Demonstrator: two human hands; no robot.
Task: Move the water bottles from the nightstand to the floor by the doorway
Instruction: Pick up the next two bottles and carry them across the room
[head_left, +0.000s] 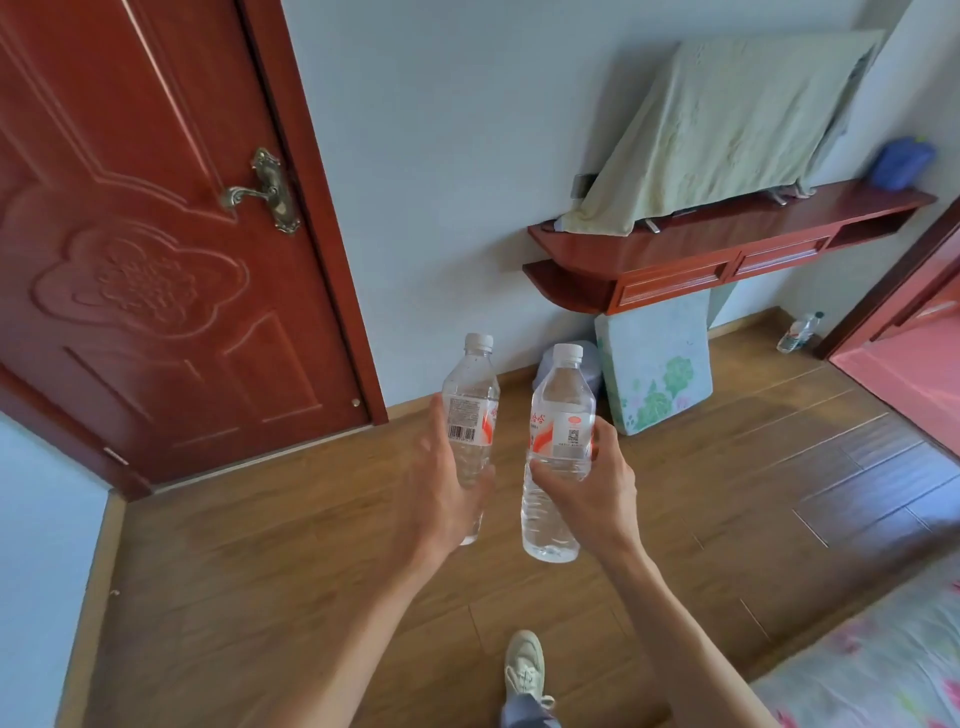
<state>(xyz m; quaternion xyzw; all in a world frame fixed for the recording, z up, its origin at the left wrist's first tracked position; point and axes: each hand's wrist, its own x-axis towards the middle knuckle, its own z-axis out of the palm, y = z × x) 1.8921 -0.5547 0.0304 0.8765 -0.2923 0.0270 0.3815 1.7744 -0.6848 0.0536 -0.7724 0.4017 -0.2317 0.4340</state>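
The person is carrying two clear water bottles out in front, well above the wooden floor (291, 519). The left hand (441, 483) is wrapping its fingers round the lower body of the left bottle (470, 410). The right hand (592, 493) is gripping the right bottle (561, 415) round its label band. Both bottles are riding close to upright, white caps up, just apart from each other.

The closed red-brown door (156, 260) is standing ahead and to the left of the hands, so the left bottle is the nearer one to it. The floor at the door's foot is lying below and ahead-left. With the long axes already near vertical, the setting-down looks like a step towards the door and a straight lowering, bases first.

Far to the right of the door, a third bottle (797, 332) is resting on the floor beside another opening.
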